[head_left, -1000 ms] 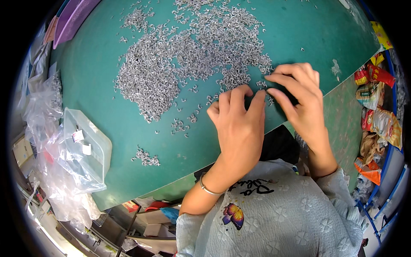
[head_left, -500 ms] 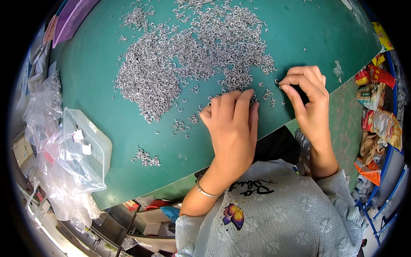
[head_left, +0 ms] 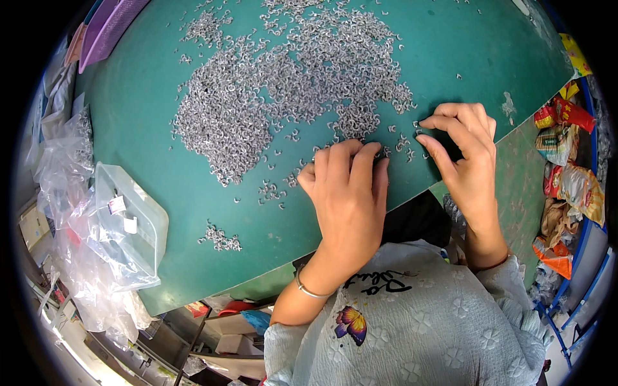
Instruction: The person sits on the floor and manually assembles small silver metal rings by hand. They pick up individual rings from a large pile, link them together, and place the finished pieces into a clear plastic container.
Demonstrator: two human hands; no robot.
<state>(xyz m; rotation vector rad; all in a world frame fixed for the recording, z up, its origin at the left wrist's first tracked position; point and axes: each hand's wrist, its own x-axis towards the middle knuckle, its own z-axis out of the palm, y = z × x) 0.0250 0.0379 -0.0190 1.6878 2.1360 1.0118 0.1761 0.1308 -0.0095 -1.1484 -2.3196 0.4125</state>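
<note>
Small silver-grey C-shaped metal pieces (head_left: pixel 222 119) lie in a broad heap on a green table (head_left: pixel 270 235), with loose ones near its edge. My left hand (head_left: pixel 347 193) is curled palm-down at the heap's near side, its fingertips among stray pieces. The fingers are bent in closely; their tips and anything in them are hidden. To the right, my right hand (head_left: pixel 467 151) is open, thumb and forefinger apart, next to a few scattered pieces (head_left: pixel 405 145). I see nothing held between that thumb and forefinger.
A small separate cluster of pieces (head_left: pixel 221 238) lies at the near left. Further left are a clear plastic tub (head_left: pixel 151 222) and crumpled plastic bags (head_left: pixel 84 257). A purple basket (head_left: pixel 109 32) stands at the far left corner. Packets (head_left: pixel 573 116) lie along the right.
My right thumb and forefinger have parted from a nearly closed pinch. My left hand has shifted slightly toward me. The heap looks the same.
</note>
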